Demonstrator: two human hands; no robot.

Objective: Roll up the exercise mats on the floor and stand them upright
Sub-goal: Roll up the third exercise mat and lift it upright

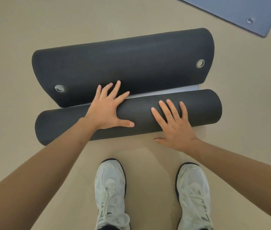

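Observation:
A dark grey exercise mat lies on the floor in front of me, rolled from both ends. Its near roll lies across the view. The far end curls over and shows two metal eyelets, with a thin strip of pale blue surface between the two rolls. My left hand rests flat with spread fingers on top of the near roll, its fingertips touching the far curl. My right hand lies flat on the near roll to the right, thumb down by the floor. A blue mat lies unrolled at the top right.
My two white sneakers stand on the beige floor just behind the near roll. The blue mat's corner with a metal eyelet reaches toward the grey mat's far right end.

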